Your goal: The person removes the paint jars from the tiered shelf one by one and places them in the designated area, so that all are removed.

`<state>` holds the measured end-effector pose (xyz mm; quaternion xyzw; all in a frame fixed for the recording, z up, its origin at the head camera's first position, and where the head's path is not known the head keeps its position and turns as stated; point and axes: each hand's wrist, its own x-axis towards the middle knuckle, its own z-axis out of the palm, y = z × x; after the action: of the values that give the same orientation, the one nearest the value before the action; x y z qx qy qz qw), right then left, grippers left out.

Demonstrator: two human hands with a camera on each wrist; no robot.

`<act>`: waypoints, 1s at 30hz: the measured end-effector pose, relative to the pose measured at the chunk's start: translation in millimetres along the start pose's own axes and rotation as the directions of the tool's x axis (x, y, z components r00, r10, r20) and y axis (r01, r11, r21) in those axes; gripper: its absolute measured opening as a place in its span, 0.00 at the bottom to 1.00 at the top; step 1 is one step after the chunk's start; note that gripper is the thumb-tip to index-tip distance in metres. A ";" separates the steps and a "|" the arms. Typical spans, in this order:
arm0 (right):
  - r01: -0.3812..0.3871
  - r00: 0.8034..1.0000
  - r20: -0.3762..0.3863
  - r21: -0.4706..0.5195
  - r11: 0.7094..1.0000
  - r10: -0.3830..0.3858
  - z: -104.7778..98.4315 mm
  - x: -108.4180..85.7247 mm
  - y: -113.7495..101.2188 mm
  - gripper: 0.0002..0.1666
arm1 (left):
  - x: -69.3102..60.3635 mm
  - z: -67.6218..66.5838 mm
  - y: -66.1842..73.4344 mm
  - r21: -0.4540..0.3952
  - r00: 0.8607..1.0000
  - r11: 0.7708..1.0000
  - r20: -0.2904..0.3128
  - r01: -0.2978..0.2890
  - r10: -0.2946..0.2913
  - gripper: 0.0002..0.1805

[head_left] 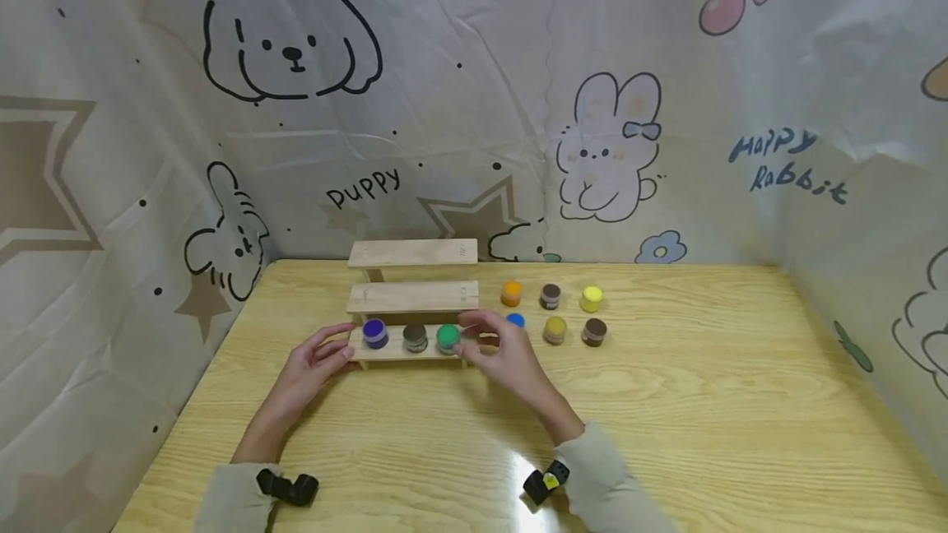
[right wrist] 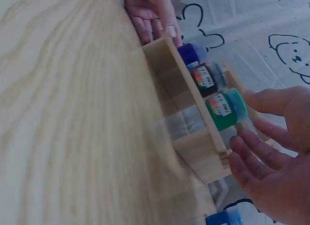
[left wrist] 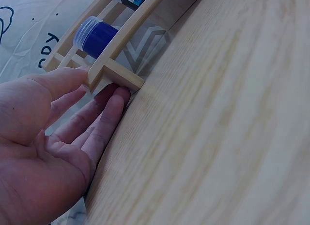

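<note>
A three-tiered wooden display rack stands on the table. Its lowest step bears three small paint jars: a purple one, a dark one and a green one. My left hand holds the left end of that step, thumb at the upper corner, fingertips against the end leg. At the opposite end, my right hand is beside the green jar, thumb by its lid, the other fingers loosely bent near the step's end. The green jar rests on the step; whether the thumb touches it, I cannot tell.
Right of the rack, more paint jars stand in two rows: orange, dark, yellow, then blue, ochre and brown. My right hand partly covers the blue jar. A printed cloth hangs behind the table.
</note>
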<state>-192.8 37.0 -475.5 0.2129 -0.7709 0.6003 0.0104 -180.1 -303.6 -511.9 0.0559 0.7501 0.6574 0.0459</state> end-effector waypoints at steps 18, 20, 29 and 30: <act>0.023 1.000 -0.015 -0.172 0.985 -0.026 16.4 2.0 5.0 0.23 | 1.9 -1.0 -0.9 -0.008 1.000 1.000 0.010 -0.011 0.011 0.28; 0.017 1.000 -0.021 -0.175 0.984 -0.021 17.0 1.8 5.2 0.22 | 1.3 -0.6 -0.8 -0.008 1.000 1.000 0.009 -0.010 0.010 0.28; 0.009 1.000 -0.024 -0.134 0.991 -0.012 12.6 -0.8 -1.6 0.20 | 0.7 -1.1 -0.5 -0.002 1.000 1.000 -0.002 -0.009 0.009 0.28; 0.008 1.000 -0.026 -0.125 0.992 -0.011 11.2 -1.3 -2.8 0.20 | 0.8 -0.8 -0.5 -0.005 1.000 1.000 -0.002 -0.008 0.008 0.27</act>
<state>-188.0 26.5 -476.4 0.2074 -0.8057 0.5536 0.0367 -180.9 -304.3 -512.3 0.0579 0.7484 0.6594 0.0426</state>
